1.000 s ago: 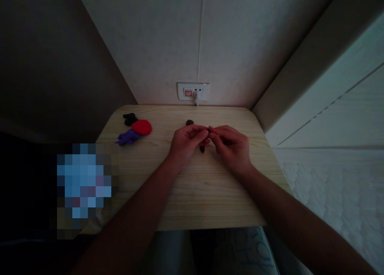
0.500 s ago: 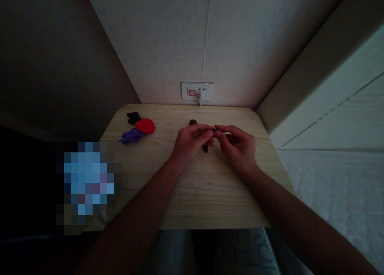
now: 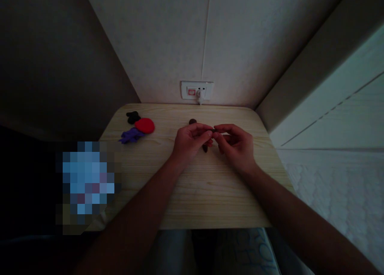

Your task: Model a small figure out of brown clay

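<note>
Above the middle of the table, my left hand [image 3: 191, 142] and my right hand [image 3: 237, 144] meet fingertip to fingertip. Both pinch a small dark piece of modelling clay [image 3: 214, 131], mostly covered by the fingers. Behind my left hand, a dark brown clay lump [image 3: 193, 121] shows on the tabletop. Another brown piece [image 3: 205, 148] pokes out below the fingers; whether the two brown parts join is hidden by my left hand.
On the left of the wooden table [image 3: 195, 203] lie a flat red clay disc [image 3: 145, 125], a crumpled purple piece [image 3: 131, 135] and a black piece [image 3: 133, 117]. A wall socket [image 3: 197, 90] with a plug sits behind the table. A blurred-out patch [image 3: 87, 175] covers the left edge.
My right hand has shifted very slightly left, closer to my left hand. Both still pinch the small dark piece; the clay on the table has not moved.
</note>
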Demonstrator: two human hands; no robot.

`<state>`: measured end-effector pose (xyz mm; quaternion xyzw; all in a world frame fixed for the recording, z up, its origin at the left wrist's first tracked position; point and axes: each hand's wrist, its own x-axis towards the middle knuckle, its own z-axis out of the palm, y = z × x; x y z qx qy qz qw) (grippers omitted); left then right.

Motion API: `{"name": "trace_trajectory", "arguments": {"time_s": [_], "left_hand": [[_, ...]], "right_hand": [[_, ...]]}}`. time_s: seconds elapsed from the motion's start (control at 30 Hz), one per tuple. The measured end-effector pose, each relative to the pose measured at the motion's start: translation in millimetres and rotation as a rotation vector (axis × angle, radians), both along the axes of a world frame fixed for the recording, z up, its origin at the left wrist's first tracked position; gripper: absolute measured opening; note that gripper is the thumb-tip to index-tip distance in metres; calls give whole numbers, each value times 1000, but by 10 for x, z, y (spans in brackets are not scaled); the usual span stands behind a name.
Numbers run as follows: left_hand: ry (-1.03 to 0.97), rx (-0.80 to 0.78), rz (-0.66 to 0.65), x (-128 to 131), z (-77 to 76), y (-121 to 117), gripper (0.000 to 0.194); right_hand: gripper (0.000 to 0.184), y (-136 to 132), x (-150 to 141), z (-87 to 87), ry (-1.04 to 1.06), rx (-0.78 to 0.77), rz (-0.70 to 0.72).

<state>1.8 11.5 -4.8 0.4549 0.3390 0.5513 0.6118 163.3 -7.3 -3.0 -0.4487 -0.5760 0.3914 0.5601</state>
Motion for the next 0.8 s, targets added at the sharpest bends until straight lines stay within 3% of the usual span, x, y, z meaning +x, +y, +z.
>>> {"name": "trace_trajectory", "arguments": {"time_s": [0.3, 0.8], "left_hand": [[-60, -7, -32, -12, 18, -15, 30], [23, 32, -12, -19, 40, -21, 26]], "right_hand": [[25, 9, 31, 21, -40, 25, 2], [31, 45, 23, 25, 11, -44, -22]]}}
